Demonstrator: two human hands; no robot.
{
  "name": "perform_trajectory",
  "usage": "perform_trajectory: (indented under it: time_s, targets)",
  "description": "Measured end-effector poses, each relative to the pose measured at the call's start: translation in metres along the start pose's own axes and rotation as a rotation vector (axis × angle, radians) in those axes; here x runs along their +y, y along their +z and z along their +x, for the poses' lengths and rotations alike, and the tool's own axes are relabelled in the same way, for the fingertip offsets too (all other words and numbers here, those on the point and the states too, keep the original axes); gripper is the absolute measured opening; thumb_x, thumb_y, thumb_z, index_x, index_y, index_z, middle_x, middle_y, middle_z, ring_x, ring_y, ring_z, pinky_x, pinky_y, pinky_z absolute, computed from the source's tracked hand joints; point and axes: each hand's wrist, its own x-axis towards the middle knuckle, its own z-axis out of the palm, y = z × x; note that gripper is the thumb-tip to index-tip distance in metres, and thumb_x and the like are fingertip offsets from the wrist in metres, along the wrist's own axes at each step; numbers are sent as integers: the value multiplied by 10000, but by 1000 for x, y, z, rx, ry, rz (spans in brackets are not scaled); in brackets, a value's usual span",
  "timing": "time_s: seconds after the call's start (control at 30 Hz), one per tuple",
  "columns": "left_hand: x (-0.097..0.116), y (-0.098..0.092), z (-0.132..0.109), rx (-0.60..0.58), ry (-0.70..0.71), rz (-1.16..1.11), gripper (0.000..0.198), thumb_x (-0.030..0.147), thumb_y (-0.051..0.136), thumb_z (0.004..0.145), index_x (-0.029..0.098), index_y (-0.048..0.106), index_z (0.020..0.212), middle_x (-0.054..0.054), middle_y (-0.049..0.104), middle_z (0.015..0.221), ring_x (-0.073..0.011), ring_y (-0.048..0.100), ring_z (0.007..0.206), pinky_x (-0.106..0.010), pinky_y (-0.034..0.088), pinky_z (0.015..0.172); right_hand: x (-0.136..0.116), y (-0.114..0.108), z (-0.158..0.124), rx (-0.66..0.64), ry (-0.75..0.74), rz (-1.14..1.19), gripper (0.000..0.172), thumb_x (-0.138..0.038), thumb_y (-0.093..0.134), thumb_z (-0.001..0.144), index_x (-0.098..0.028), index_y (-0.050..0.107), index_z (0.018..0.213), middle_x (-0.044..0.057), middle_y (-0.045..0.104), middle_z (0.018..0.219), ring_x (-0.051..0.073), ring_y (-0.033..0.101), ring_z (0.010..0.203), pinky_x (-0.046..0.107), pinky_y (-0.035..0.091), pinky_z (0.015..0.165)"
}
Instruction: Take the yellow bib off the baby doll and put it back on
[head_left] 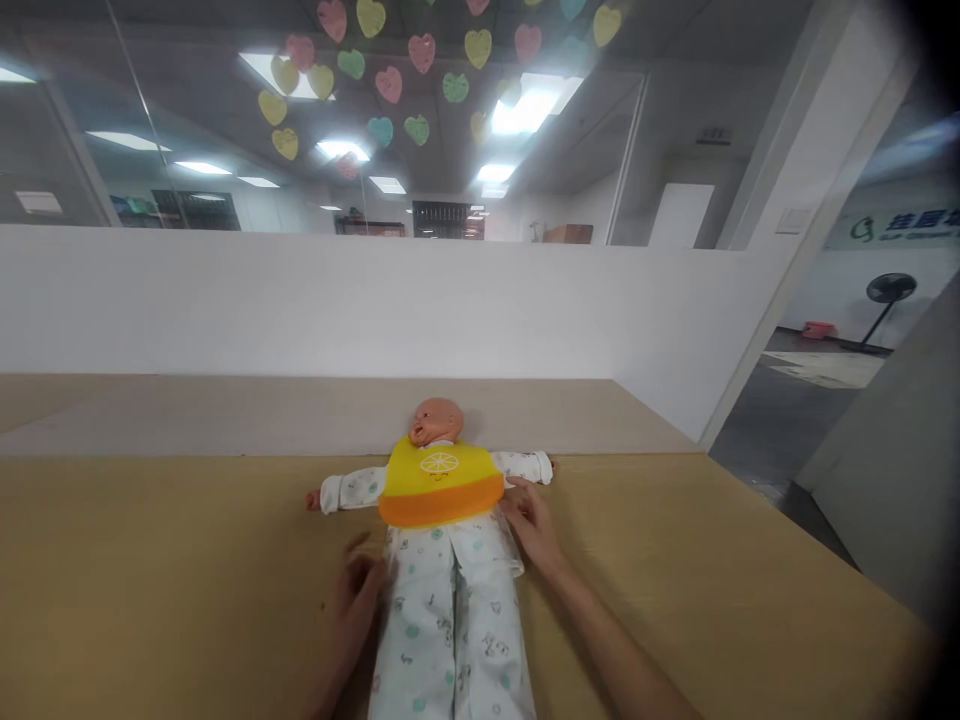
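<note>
doll (442, 520) in white pyjamas and yellow-orange bib (440, 482) lay face-up; left hand (358, 590) at 8 o'clock, right hand (534, 525) at 3, both open, flat against it.

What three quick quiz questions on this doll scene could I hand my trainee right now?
1. True or false: the doll lies face up on the table.
2. Which colours make up the bib? A) blue and white B) yellow and orange C) red and green
3. Which hand lies beside the bib's edge, close under the doll's sleeve?

Key:
1. True.
2. B.
3. The right hand; the left hand lies lower, at the side of the doll's suit. Its fingers look loosely curled, and nothing is gripped.
</note>
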Motion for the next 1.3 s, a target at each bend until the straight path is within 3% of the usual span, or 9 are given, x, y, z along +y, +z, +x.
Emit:
perform_trajectory:
  time_s: [0.13,0.27,0.37,0.5,0.6,0.8,1.03,1.2,1.3]
  targets:
    - [-22,-10,-23,-117,4,203,748,368,447,770,187,162,1437,-44,456,1119,105,361,990,-112,431,1039,-8,29,-22,-58,-11,-130,1279,96,-807,791,-254,67,1656,-473,71,1178,-47,-423,1093,-63,-430,944]
    - [-20,-13,-20,-178,13,337,844,393,447,747,229,39,1467,-39,159,1428,-1,198,1329,-311,185,1332,-16,42,-45,-45,-102,-276,1237,13,-832,810,-258,25,1660,-468,63,1197,-29,-414,1095,-77,-427,968]
    - [-5,-14,-12,-178,35,430,734,512,363,782,189,207,1422,-66,226,1381,-21,239,1276,-379,227,1278,-15,33,-52,-25,-126,-340,1185,-27,-806,830,-258,-1,1669,-451,66,1235,-29,-388,1190,-189,-407,1179]
    - [11,-16,-8,-177,23,479,632,446,324,812,172,331,1380,-69,243,1365,-63,180,1339,-450,166,1279,-13,20,-50,-115,-114,-362,1160,39,-752,856,-400,51,1569,-365,103,1356,16,-300,1429,-177,-183,1560]
    - [12,-15,-9,-158,20,462,642,471,310,816,158,351,1375,-72,251,1364,-66,151,1369,-435,144,1298,-15,19,-48,-170,-115,-383,1175,62,-746,854,-375,52,1597,-325,113,1392,71,-244,1520,-93,-51,1650]
    - [5,-14,-10,-143,7,421,676,535,310,805,135,384,1345,-81,302,1326,-64,169,1371,-446,144,1295,-20,24,-46,-244,-124,-449,1202,50,-743,842,-365,104,1587,-384,113,1321,74,-256,1557,-42,-68,1670]
    - [1,-14,-9,-114,1,383,675,540,346,792,103,418,1302,-84,345,1286,-50,189,1358,-426,158,1298,-19,32,-43,-226,-138,-284,1124,-46,-722,854,-392,55,1588,-276,123,1422,201,-149,1593,64,95,1694]
    - [-13,-18,5,-176,80,285,707,617,367,760,1,497,1084,-62,484,1000,83,366,1060,-132,409,1100,-19,41,-39,-182,-180,-216,1091,-108,-696,852,-390,66,1580,-307,116,1400,163,-166,1586,36,87,1690]
    - [-24,-26,15,-193,119,99,724,627,285,786,-22,479,1041,-51,483,891,133,352,901,9,395,868,-21,47,-34,-149,-212,-178,1115,-104,-714,845,-386,81,1574,-376,101,1337,53,-239,1544,-88,-25,1659]
